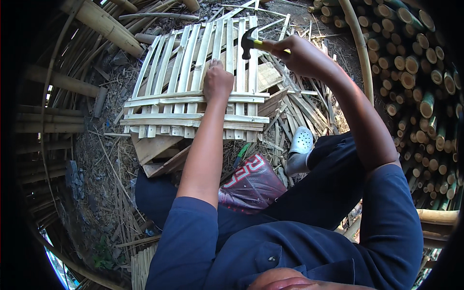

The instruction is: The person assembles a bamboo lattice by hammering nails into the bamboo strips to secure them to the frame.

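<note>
My right hand (296,56) grips a claw hammer (247,44) with a black head and a dark and yellow handle, raised over the right side of a slatted bamboo panel (185,72). Several pale split strips run lengthwise in it, with crosswise strips (195,117) at the near end. On the middle of the panel rests my left hand (218,81), its fingers curled closed against a slat. Whatever those fingers pinch, if anything, is hidden. Beneath the panel, wooden boards (162,149) hold it off the ground.
Cut bamboo poles (408,65) are stacked at the right, cut ends showing. Bamboo scraps (307,113) litter the ground by my foot in a light clog (301,141). A dark red printed bag or cloth (253,186) lies between my legs. Thick bamboo poles (104,26) stand at left.
</note>
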A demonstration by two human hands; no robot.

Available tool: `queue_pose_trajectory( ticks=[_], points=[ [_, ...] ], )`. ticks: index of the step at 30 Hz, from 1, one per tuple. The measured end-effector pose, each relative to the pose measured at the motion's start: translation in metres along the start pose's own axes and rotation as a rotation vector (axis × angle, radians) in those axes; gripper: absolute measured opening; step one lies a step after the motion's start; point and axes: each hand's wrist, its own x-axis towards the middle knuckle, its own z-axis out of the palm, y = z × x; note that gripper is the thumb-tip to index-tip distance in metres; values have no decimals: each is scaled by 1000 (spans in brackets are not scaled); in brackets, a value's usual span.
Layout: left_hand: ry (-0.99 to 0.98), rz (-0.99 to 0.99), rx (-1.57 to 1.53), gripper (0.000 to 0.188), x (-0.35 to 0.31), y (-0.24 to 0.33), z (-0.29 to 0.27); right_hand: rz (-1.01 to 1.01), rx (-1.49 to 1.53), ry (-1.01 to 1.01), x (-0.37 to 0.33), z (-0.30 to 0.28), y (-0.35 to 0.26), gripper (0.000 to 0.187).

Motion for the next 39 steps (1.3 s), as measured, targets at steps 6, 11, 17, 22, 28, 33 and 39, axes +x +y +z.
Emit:
queue_pose_trajectory(
  ticks=[6,11,17,22,28,33,39],
  points=[
    [37,84,54,50,-4,-4,8,-1,-176,-465,1,13,6,23],
    [33,53,6,51,3,-11,7,117,60,71,1,7,-19,25],
    [60,96,24,50,5,-7,9,0,-37,-220,-1,5,14,25],
    [46,47,-10,50,1,-13,9,162,-68,-194,-17,16,-10,26],
    [26,41,30,50,-1,-9,2,82,19,-136,-7,-10,-21,24],
    [59,102,46,51,2,-9,7,18,-151,-349,-19,25,-2,24],
    [17,20,-2,52,1,-7,6,172,5,-115,-14,2,-17,25]
  ],
)
